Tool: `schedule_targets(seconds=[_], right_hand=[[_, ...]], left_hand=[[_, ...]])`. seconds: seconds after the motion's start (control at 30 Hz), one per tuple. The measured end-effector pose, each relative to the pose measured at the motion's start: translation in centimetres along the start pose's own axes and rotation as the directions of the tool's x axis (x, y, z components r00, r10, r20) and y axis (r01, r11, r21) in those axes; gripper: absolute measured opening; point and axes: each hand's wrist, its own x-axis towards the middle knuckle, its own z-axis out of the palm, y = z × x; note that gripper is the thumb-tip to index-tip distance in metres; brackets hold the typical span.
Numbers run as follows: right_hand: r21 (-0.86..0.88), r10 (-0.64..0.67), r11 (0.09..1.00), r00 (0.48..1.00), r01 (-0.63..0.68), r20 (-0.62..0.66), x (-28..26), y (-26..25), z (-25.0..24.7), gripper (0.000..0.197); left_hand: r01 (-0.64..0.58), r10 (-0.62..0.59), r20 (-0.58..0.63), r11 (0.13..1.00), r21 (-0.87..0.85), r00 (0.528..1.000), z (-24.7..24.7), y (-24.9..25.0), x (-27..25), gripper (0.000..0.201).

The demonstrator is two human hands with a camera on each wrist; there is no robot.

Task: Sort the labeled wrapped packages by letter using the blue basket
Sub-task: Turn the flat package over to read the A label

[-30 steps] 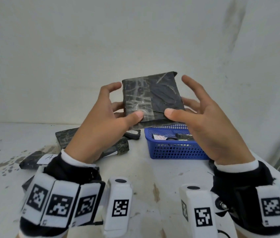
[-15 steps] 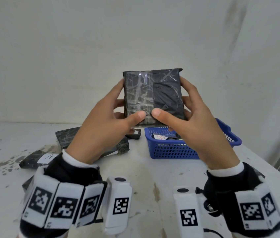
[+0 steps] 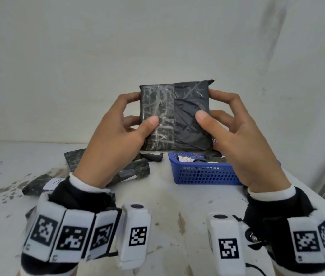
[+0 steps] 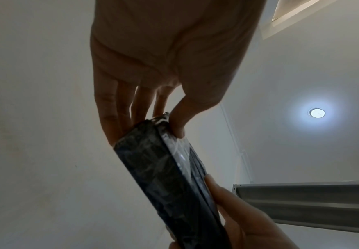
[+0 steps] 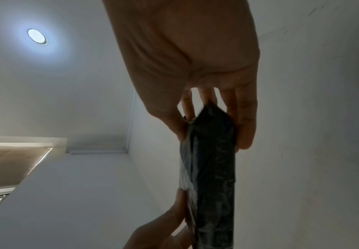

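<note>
**Package held upright between both hands**

The left hand (image 3: 113, 140) and right hand (image 3: 243, 142) each grip one side of a black wrapped package (image 3: 175, 118) — thumbs on the near face, fingers behind — raised above the white table (image 3: 177, 198). Beneath it: the blue basket (image 3: 203, 174) holding packages, and a pile of wrapped packages (image 3: 135, 172) at left.

A wrapped package (image 3: 174, 118) is up in the air between the left hand (image 3: 115, 142) and the right hand (image 3: 243, 144), above the worktop (image 3: 167, 198). Behind it on the right sits the basket (image 3: 203, 174), with packages inside. More packages (image 3: 135, 171) lie on the left.
</note>
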Motion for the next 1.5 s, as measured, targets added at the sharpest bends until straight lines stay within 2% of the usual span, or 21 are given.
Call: schedule_targets(seconds=[0.07,0.2,0.33,0.43,0.63,0.9,1.07,1.27,1.4,1.5], right_hand=[[-0.02,-0.008,1.0,1.0,0.008,0.004,0.0,0.0,-0.2,0.044],[-0.121,-0.06,0.99,0.996,0.067,0.06,-0.1,-0.1,-0.2,0.068],[-0.19,-0.061,0.979,0.995,0.076,0.084,-0.3,-0.3,-0.2,0.073],[-0.238,-0.089,0.966,0.995,0.097,0.045,-0.3,-0.2,0.0,0.077],[-0.247,-0.097,0.965,0.995,0.092,-0.01,-0.3,0.3,0.5,0.068],[-0.2,-0.084,0.976,0.996,0.081,-0.007,-0.4,-0.4,0.5,0.042],[-0.108,-0.034,0.994,0.999,0.035,0.005,-0.4,-0.5,0.1,0.027],[-0.138,-0.062,0.989,0.998,0.059,-0.018,-0.3,-0.6,0.0,0.024],[-0.121,-0.056,0.991,0.998,0.052,-0.029,-0.6,-1.0,0.0,0.028],[-0.165,-0.053,0.985,0.998,0.046,-0.039,-0.7,-1.0,0.3,0.035]], left_hand=[[0.003,-0.003,-0.01,1.0,-0.003,1.0,0.1,0.0,0.0,0.043],[-0.008,0.007,-0.021,1.0,-0.024,1.0,0.0,-0.1,0.1,0.038],[-0.029,0.03,-0.01,0.999,0.029,1.0,0.0,-0.4,0.1,0.06],[-0.04,0.04,0.002,0.998,0.057,0.999,0.3,-0.3,0.0,0.058],[-0.072,0.072,0.002,0.988,0.134,0.997,0.7,-0.2,-0.2,0.053],[-0.041,0.042,-0.013,0.997,0.064,0.999,0.5,-0.5,0.1,0.035],[-0.023,0.023,-0.014,1.0,0.016,1.0,0.5,-0.2,0.0,0.025],[-0.028,0.028,-0.013,1.0,0.006,1.0,0.7,0.0,-0.1,0.026],[-0.022,0.022,-0.016,0.999,0.027,1.0,0.9,-0.3,0.0,0.036],[-0.059,0.061,-0.022,0.996,0.07,0.998,1.0,-0.3,-0.1,0.032]])
